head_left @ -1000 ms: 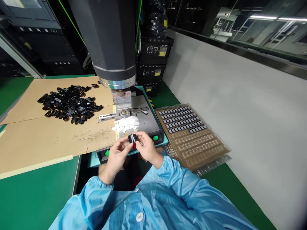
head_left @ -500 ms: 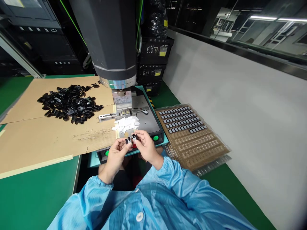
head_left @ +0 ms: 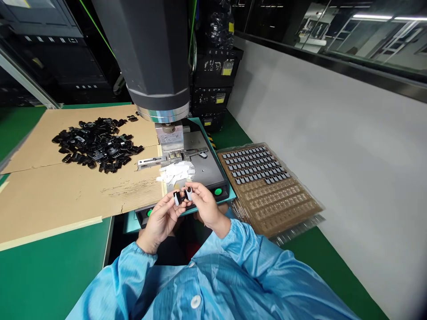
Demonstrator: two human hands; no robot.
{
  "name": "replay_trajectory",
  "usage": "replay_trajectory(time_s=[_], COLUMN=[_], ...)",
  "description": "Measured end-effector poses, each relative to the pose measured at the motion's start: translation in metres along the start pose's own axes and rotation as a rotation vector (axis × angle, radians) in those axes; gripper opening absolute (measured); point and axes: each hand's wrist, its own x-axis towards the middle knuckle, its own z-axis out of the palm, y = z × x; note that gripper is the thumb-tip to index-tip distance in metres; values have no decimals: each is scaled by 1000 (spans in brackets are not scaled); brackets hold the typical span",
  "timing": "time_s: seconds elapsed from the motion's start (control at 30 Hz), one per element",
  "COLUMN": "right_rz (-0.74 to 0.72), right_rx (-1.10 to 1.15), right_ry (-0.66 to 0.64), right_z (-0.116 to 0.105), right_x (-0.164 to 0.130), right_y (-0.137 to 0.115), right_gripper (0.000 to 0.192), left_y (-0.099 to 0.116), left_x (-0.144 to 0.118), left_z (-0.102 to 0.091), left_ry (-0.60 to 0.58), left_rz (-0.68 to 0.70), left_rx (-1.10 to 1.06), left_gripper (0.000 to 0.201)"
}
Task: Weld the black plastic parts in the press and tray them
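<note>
My left hand (head_left: 160, 220) and my right hand (head_left: 204, 204) meet in front of the press base, each pinching a small black part with a white face (head_left: 183, 195). The two pieces sit side by side, slightly apart, between my fingertips. Just beyond them lies a loose heap of white slips (head_left: 176, 171) on the grey metal plate (head_left: 203, 166) under the big dark press head (head_left: 153, 58). Green buttons (head_left: 218, 191) flank my hands on the machine's front panel.
A pile of black plastic parts (head_left: 95, 144) rests on cardboard (head_left: 66, 191) at the left. A brown tray (head_left: 267, 186), partly filled with dark parts, lies to the right beside a grey wall. Black crates (head_left: 216, 84) stand behind the machine.
The single black piece held between both hands has come apart into two pieces, one in each hand. My hands stayed in place before the press.
</note>
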Motion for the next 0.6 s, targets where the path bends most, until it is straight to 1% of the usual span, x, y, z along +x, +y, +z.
replay_trajectory(time_s=[0.2, 0.27, 0.33, 0.43, 0.5, 0.6], right_rz=[-2, -8, -34, -105, -145, -174], right_rx=[5, -22, -129, -395, -524, -581], right_ry=[-18, -7, 33, 91, 85, 56], right_z=[0, -2, -4, -6, -3, 5], right_x=[0, -1, -2, -6, -8, -9], right_y=[2, 2, 0, -10, -18, -28], right_gripper=[34, 34, 35, 35, 31, 19], left_y=[1, 1, 1, 0, -1, -4], left_x=[-1, -1, -2, -2, -1, 0], left_z=[2, 3, 2, 1, -1, -3], left_ry=[-11, -26, -31, -30, -37, -43], left_rz=[-17, -23, -25, -20, -14, 1], left_rx=[-63, -78, -91, -90, -77, -50], left_gripper=[26, 27, 28, 29, 30, 32])
